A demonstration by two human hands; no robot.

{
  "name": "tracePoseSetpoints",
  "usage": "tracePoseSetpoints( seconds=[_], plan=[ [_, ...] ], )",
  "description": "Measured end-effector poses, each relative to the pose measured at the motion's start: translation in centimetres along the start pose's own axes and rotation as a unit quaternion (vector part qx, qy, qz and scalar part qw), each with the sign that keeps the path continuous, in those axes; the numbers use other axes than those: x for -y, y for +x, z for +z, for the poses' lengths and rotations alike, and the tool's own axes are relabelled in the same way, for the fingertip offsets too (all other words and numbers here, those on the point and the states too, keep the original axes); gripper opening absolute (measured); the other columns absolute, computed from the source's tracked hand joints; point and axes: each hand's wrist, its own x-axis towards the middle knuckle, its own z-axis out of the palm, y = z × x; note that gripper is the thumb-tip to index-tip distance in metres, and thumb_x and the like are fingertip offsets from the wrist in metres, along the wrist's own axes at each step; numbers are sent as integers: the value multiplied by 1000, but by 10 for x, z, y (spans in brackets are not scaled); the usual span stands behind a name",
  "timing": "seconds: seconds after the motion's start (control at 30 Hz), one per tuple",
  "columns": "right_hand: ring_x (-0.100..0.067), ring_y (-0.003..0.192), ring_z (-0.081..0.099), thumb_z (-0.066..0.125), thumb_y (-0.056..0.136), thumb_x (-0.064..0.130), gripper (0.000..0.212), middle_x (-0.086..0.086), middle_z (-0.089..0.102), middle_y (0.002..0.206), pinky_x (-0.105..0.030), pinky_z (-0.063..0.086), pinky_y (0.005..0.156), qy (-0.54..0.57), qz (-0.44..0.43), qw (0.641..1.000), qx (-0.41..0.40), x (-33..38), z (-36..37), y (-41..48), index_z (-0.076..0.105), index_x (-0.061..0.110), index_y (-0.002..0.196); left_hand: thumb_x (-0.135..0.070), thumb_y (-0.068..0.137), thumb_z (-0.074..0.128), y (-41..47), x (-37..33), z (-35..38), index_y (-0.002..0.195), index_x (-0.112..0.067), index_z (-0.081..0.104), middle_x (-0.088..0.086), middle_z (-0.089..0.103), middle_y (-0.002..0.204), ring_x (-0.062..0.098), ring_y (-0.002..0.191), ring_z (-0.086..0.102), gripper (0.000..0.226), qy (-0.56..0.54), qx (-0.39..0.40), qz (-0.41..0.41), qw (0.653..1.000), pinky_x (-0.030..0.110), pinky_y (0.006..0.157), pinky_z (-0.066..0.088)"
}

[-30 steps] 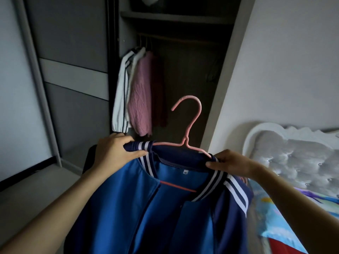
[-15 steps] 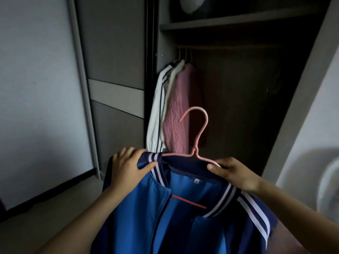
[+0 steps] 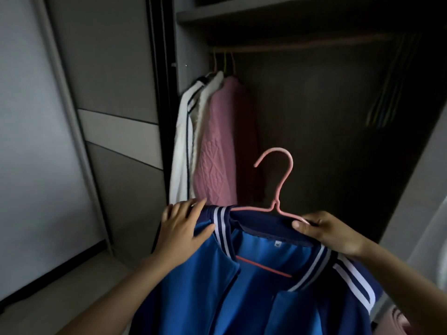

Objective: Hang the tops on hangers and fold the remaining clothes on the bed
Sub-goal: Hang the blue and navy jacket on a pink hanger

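A blue jacket (image 3: pixel 217 281) with a navy collar and white stripes hangs on a pink hanger (image 3: pixel 278 189), held up in front of an open wardrobe. My left hand (image 3: pixel 183 228) grips the jacket's left shoulder, thumb on the front and fingers over the top. My right hand (image 3: pixel 326 232) pinches the hanger's right arm together with the collar. The hanger's hook points up, free, well below the wardrobe rail (image 3: pixel 302 47).
A white top (image 3: pixel 183 141) and a pink knitted sweater (image 3: pixel 217 153) hang at the rail's left end. Empty hangers (image 3: pixel 387 93) hang dimly at the right. A shelf (image 3: pixel 242 13) sits above the rail. A sliding door (image 3: pixel 108 117) stands to the left.
I have stepped closer to the wardrobe; its opening now fills the view and the bed is out of sight. My left hand's fingers have loosened and spread over the jacket's shoulder.
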Motion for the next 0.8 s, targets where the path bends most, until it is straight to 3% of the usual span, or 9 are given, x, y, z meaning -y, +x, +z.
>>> tracePoseSetpoints(
  seconds=[0.07,0.13,0.2,0.27,0.37,0.4,0.53,0.63,0.8],
  plan=[
    [-3,70,63,54,77,40,28,5,71,73,-19,50,68,-4,27,999,-25,-8,-15,-2,72,19,80,-60,89,30,21,-8,22,124,-20,42,6,65,109,21,101,47,55,-22,10,19,1000,40,87,40],
    [-8,71,65,61,72,57,44,-2,72,76,-23,52,69,-9,48,997,-64,-19,-28,-3,73,16,80,-58,86,35,46,-15,46,124,-20,42,5,65,109,24,98,54,54,-50,27,44,997,39,87,36],
    [-14,73,69,66,48,81,73,-7,73,82,-23,55,68,3,76,992,-101,-26,-40,-4,75,17,82,-62,90,27,74,-25,73,127,-20,40,6,64,112,27,98,57,57,-90,50,79,992,41,86,44],
    [-13,70,69,68,34,84,74,-4,74,78,-21,54,64,13,107,983,-148,-30,-52,-3,77,24,76,-64,91,22,101,-32,98,131,-21,36,11,62,120,30,106,57,61,-122,72,112,983,48,87,48],
    [-11,64,68,75,67,52,25,-4,73,71,-19,55,60,20,161,960,-229,-30,-69,8,76,28,65,-69,90,15,145,-32,137,136,-22,31,17,55,130,31,120,47,69,-156,84,156,972,56,91,45],
    [-11,65,69,74,74,43,21,-5,73,73,-20,55,61,17,176,952,-251,-32,-74,13,76,25,64,-70,89,14,159,-28,147,137,-22,30,19,54,131,34,121,47,70,-163,77,163,970,57,92,44],
    [-5,59,66,60,89,20,16,2,72,67,-13,52,59,1,254,903,-347,-35,-89,47,70,19,76,-62,90,28,223,10,175,133,-17,34,25,56,125,45,113,53,63,-188,15,150,971,55,91,44],
    [-16,71,68,58,90,22,14,1,72,68,-25,54,69,15,291,876,-384,-33,-87,78,70,17,85,-45,83,43,267,43,185,129,-11,40,28,59,117,48,106,55,58,-176,-63,139,972,54,89,45],
    [-21,75,66,61,89,22,15,-7,71,80,-26,51,63,114,280,848,-436,-15,-81,144,68,10,87,-38,86,45,329,108,172,126,-2,48,31,53,119,48,115,43,54,-138,-203,149,958,54,95,37]
  ],
)
